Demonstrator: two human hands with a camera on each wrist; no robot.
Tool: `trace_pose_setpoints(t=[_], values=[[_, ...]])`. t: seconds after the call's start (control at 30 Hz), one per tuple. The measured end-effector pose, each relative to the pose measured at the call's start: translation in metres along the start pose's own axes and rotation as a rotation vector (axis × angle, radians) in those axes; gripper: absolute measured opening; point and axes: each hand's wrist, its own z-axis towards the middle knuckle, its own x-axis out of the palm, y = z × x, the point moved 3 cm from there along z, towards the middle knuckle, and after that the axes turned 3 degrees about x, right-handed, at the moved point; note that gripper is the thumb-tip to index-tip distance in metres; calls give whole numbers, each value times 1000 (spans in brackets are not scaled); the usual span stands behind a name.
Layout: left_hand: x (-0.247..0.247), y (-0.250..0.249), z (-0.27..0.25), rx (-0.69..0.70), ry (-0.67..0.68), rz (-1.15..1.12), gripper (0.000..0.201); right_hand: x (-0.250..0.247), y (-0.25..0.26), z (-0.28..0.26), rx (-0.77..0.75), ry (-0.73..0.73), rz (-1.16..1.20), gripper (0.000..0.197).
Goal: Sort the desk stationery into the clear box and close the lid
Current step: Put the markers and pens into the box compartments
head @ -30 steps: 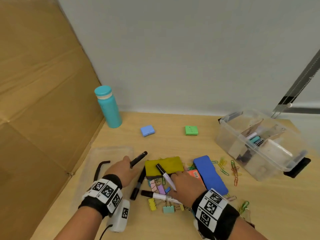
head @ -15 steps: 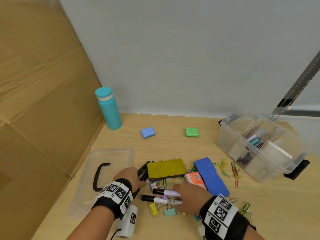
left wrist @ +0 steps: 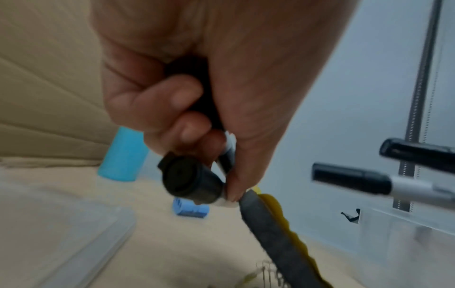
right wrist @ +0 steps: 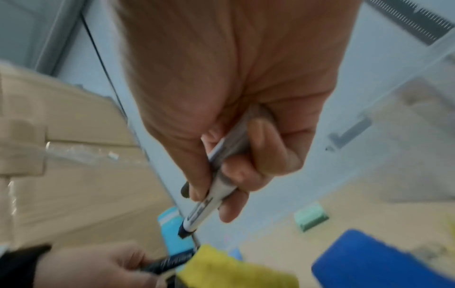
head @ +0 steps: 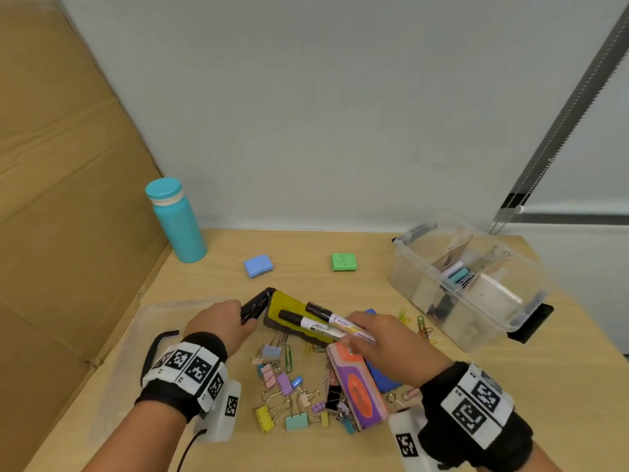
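While you hold both fists closed: each of your hands has markers in it.
Left hand point(head: 223, 321): your fingers point(left wrist: 157, 101) are curled tight round black markers point(head: 254, 305), whose cap ends stick out past your fingertips, touching the left end of the yellow eraser point(head: 289, 310).
Right hand point(head: 391, 338): your fingers point(right wrist: 270, 148) are wrapped round two white markers with black caps point(head: 326, 320); the caps point left, above the yellow eraser.
Beneath your right fingers: an orange and purple eraser point(head: 357, 386) and a blue eraser point(head: 383, 378).
Between your wrists: binder clips point(head: 292, 400) lie scattered on the tabletop point(head: 306, 277).
Clear box point(head: 469, 294): open, well to the right of your right fingers, with things already in its compartments.
Lid point(head: 129, 352): flat on the tabletop under and left of your left wrist, off the box.
Beyond your fingers: a blue block point(head: 258, 266), a green block point(head: 344, 261) and a teal bottle point(head: 175, 221).
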Motion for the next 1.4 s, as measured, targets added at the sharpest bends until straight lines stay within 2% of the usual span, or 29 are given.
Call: trace_pose_setpoints(t=[0.17,0.27,0.37,0.53,0.7,0.83,0.9,0.97,1.03,1.1,1.2,1.3,1.4], values=[[-21,-24,5,16,-70,87,27,-78,-27,-31,56,-279,19,14],[-26,-41,6,55,-87,53,28,-126,-58,-41,158,-477,-178,19],[-27,-59,7,103,-98,-10,29,-165,-92,-41,346,-570,-389,20],[-18,-87,12,188,-87,-131,29,-195,-127,-20,546,-471,-419,17],[-10,-106,15,211,-71,-185,29,-188,-133,7,640,-163,-453,9],[-8,-116,13,225,-68,-200,27,-186,-128,24,662,-28,-386,18],[-8,-118,12,228,-67,-201,27,-186,-133,28,664,-9,-362,26],[-7,-119,12,230,-67,-202,28,-190,-140,27,652,-102,-369,29],[-6,-119,12,232,-65,-209,28,-192,-142,20,604,-215,-306,23],[-5,-118,12,230,-63,-224,28,-192,-143,10,553,-310,-132,16],[-3,-118,13,233,-57,-247,28,-191,-143,-7,498,-411,86,16],[-1,-121,13,247,-47,-243,28,-192,-148,-18,451,-477,77,14],[1,-125,12,261,-41,-248,28,-200,-152,-26,368,-683,195,8]])
